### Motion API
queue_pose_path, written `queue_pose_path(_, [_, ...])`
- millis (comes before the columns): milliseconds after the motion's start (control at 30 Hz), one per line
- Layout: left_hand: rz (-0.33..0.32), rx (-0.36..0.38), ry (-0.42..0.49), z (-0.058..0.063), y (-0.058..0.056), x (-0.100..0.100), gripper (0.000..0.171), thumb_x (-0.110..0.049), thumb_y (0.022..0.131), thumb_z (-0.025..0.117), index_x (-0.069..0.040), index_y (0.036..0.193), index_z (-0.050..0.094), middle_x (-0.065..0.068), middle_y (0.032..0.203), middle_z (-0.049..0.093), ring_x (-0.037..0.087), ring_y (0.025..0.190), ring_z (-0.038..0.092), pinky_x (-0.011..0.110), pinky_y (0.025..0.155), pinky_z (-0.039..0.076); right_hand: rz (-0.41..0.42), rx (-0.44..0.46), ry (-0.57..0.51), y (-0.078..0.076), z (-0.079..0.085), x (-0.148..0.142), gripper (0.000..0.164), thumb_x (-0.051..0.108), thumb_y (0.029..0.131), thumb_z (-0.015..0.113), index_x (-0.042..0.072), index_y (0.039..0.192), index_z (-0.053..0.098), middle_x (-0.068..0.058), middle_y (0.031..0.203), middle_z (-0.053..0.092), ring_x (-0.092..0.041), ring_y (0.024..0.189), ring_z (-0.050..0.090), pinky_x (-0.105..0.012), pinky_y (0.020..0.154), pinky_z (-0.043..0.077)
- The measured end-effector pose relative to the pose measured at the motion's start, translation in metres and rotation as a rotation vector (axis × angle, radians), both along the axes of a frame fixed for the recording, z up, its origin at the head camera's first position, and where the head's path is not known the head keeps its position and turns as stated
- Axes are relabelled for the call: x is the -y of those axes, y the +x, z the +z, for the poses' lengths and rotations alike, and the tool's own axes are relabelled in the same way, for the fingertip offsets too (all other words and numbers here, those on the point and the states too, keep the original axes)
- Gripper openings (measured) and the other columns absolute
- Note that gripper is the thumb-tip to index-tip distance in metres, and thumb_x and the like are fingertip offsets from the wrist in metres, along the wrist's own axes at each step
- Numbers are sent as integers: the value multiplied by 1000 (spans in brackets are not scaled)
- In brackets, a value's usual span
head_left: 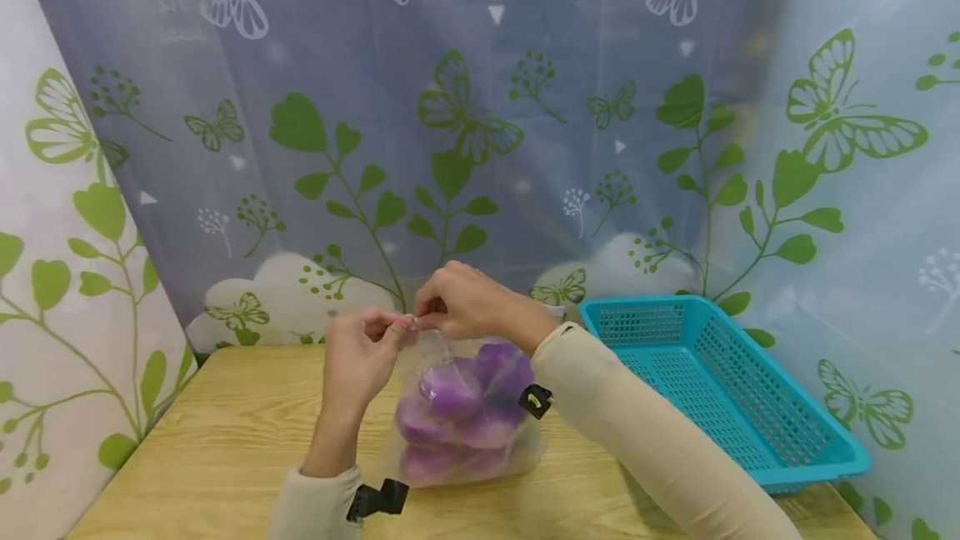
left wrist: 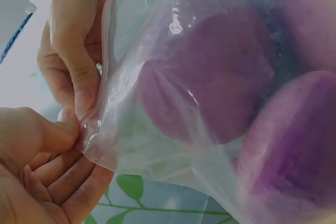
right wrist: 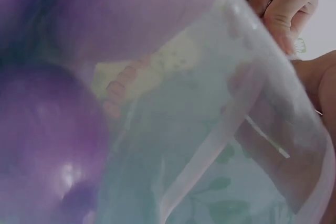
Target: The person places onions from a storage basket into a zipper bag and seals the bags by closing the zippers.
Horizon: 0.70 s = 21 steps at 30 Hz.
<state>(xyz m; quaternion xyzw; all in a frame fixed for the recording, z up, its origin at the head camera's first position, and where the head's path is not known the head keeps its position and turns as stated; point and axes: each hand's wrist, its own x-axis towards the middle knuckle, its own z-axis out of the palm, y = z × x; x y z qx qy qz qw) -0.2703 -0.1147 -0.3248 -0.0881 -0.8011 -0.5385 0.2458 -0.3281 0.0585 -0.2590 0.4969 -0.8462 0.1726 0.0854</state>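
A translucent plastic bag (head_left: 528,450) stands upright on the table, filled with several round purple and whitish things (head_left: 450,390) that look like turnips. At its top left corner, my left hand (head_left: 358,365) pinches the bag's edge between thumb and index finger. My right hand (head_left: 474,300) pinches the same edge right beside it, so the fingertips of both hands meet. The left wrist view shows the two thumbs close together on the corner of the bag (left wrist: 157,156). In the right wrist view, a pale strip runs along the bag (right wrist: 205,150) near its mouth.
To the right on the wooden table (head_left: 247,407) sits a turquoise plastic basket (head_left: 806,473) with slotted walls; my right forearm reaches past its near side. Behind the table hangs a curtain (head_left: 330,48) printed with leaves and butterflies, which continues along both sides.
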Motion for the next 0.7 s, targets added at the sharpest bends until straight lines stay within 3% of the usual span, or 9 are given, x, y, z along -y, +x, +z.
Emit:
queue_pose_path(167, [-7, 23, 42, 0, 0, 0, 12, -3, 96, 70, 6, 93, 77, 22, 92, 78, 21, 73, 77, 18, 65, 61, -3, -3, 17, 2, 2, 3, 11, 9, 96, 71, 10, 90, 80, -1, 81, 77, -4, 65, 63, -13, 62, 51])
queue_pose_path(333, [-15, 1, 33, -2, 1, 0, 14, -6, 95, 72, 5, 88, 76, 21, 86, 78, 8, 65, 72, 17, 64, 58, -9, -25, 55, 3, 3, 3, 11, 9, 95, 70, 12, 92, 81, 1, 80, 77, -4, 66, 63, -13, 61, 51])
queue_pose_path(533, [42, -2, -4, -4, 1, 7, 16, -9, 97, 71, 2, 85, 74, 19, 85, 78, 9, 66, 68, 17, 59, 51, -57, -21, 67, 2, 1, -4, 8, 17, 94, 74, 14, 91, 80, 3, 81, 77, -4, 70, 66, -15, 65, 53])
queue_pose_path(700, [48, 29, 44, -7, 2, 20, 18, -10, 97, 71, 5, 87, 71, 23, 92, 77, 5, 69, 69, 15, 64, 55, -72, 21, 82, 1, -2, -12, 11, 25, 93, 77, 15, 92, 79, 4, 85, 78, -2, 74, 68, -16, 70, 56])
